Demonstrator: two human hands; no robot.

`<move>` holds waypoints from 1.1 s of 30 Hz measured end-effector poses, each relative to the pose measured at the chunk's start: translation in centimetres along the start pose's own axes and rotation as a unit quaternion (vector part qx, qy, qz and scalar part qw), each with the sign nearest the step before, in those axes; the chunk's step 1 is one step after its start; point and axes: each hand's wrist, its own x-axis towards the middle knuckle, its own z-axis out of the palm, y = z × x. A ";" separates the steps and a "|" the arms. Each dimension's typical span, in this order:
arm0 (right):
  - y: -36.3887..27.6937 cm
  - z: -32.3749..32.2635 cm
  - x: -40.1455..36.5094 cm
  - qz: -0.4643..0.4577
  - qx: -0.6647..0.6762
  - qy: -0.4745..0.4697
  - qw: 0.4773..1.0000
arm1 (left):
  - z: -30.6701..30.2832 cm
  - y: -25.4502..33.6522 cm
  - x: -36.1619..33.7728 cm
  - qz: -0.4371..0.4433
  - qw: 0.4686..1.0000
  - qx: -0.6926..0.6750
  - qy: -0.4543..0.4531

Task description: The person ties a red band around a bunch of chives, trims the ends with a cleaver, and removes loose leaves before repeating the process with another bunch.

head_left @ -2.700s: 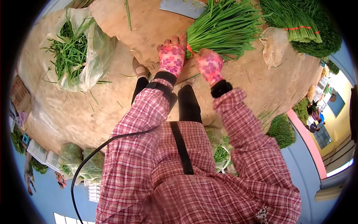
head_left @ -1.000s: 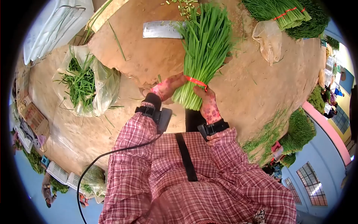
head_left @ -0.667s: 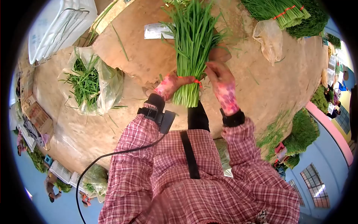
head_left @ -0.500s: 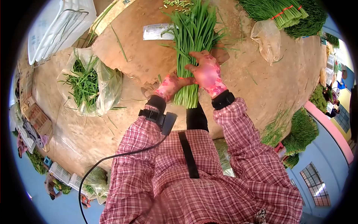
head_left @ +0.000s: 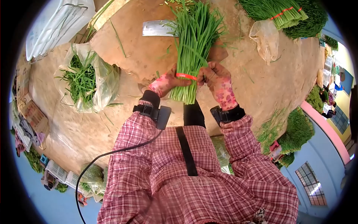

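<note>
A thick bunch of green chives [head_left: 194,41] stands on end over a round wooden chopping block [head_left: 141,56], bound near its cut base by a red band [head_left: 185,76]. My left hand [head_left: 167,81], in a pink flowered glove, grips the bunch at the band from the left. My right hand [head_left: 216,80], gloved the same, is closed on the bunch's right side at band height, pinching a few stalks. A cleaver blade [head_left: 156,28] lies flat on the block behind the chives.
A clear plastic bag of chive trimmings [head_left: 84,80] sits on the ground at left. Tied chive bundles [head_left: 287,13] and an empty plastic bag [head_left: 266,35] lie at the upper right. More greens [head_left: 294,130] are piled at right, and a white crate [head_left: 56,22] stands at top left.
The bunch went from lying flat to standing upright. My right hand slid up the stalks, then came back down to the band and closed on the right side.
</note>
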 end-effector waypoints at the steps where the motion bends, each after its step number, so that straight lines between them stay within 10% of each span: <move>1: 0.0 -0.2 0.7 -0.012 -0.059 0.010 0.998 | -0.1 0.0 0.2 -0.044 0.999 0.001 -0.020; 6: 1.1 0.0 3.1 -0.139 -0.548 -0.020 0.825 | 1.7 0.2 0.3 0.019 0.998 -0.053 0.014; 10: 0.5 0.0 1.4 -0.118 -0.469 -0.014 0.875 | 0.9 -0.9 1.0 -0.008 0.999 -0.049 0.001; 11: -1.0 -0.5 0.4 0.069 -0.298 -0.047 0.951 | 0.7 -1.1 0.9 -0.021 0.998 -0.064 -0.008; 14: -1.5 -2.7 -1.6 0.058 0.053 -0.085 0.993 | 0.5 -0.5 0.5 0.004 1.000 -0.020 -0.004; 15: -0.6 -4.5 -1.6 0.056 -0.108 -0.088 0.989 | 0.4 -0.7 0.6 0.010 1.000 -0.018 0.004; 16: 0.2 -6.3 -1.6 0.054 -0.266 -0.093 0.958 | 0.4 -1.1 0.7 0.017 1.000 -0.014 0.010; 18: 1.2 -7.0 -3.1 0.003 -0.737 -0.004 0.676 | 0.6 -0.4 0.7 0.003 0.998 0.044 0.041; 19: 1.9 -6.7 -2.7 0.012 -0.721 0.030 0.692 | 1.3 0.6 0.4 -0.024 0.993 0.097 0.061; 21: 1.5 -5.3 -2.2 0.108 -0.294 0.001 0.950 | 3.7 0.9 0.3 -0.026 0.972 0.203 0.112; 22: 1.4 -4.4 -2.4 0.147 -0.043 -0.011 0.988 | 5.8 0.3 -0.1 -0.006 0.957 0.254 0.140; 24: 3.2 -4.2 -1.4 0.160 0.026 0.001 0.987 | 8.5 -1.2 -0.4 0.180 0.883 0.393 0.186; 26: 2.8 -4.7 -2.5 0.103 0.138 0.010 0.985 | 7.9 0.5 -2.2 0.059 0.977 0.179 0.102; 30: 1.2 -5.0 -4.1 0.100 -0.030 -0.007 0.995 | 6.1 -0.3 -0.9 -0.030 0.993 -0.084 0.074; 33: 1.9 -3.6 -4.9 0.039 -0.273 0.026 0.961 | 6.0 -0.8 0.9 0.014 0.999 -0.035 0.017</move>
